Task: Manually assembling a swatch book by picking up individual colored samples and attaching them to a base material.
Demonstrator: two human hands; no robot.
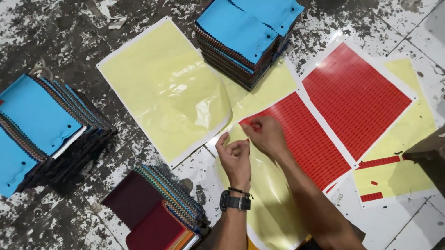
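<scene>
Head view: nearest the camera, two bare forearms are seen reaching forward over a worn, paint-flecked floor (11, 245). A black wristwatch (234, 201) is worn on the left wrist. The left hand (235, 155) is held with fingertips pinched together, its grip clenched on something too small to be identified. The right hand (266, 136) is placed on the top left corner of a red sticker sheet (304, 142), fingertips pinched at a sticker there; whether one is actually held cannot be told. A second red sticker sheet (356, 96) lies just beside it to the right. Spent yellow backing sheets (167, 86) are spread beneath and around. A stack of blue fabric swatch books (246, 24) rests beyond the hands, another blue stack (18, 135) far left, and a maroon stack (154, 217) beside the left forearm.
</scene>
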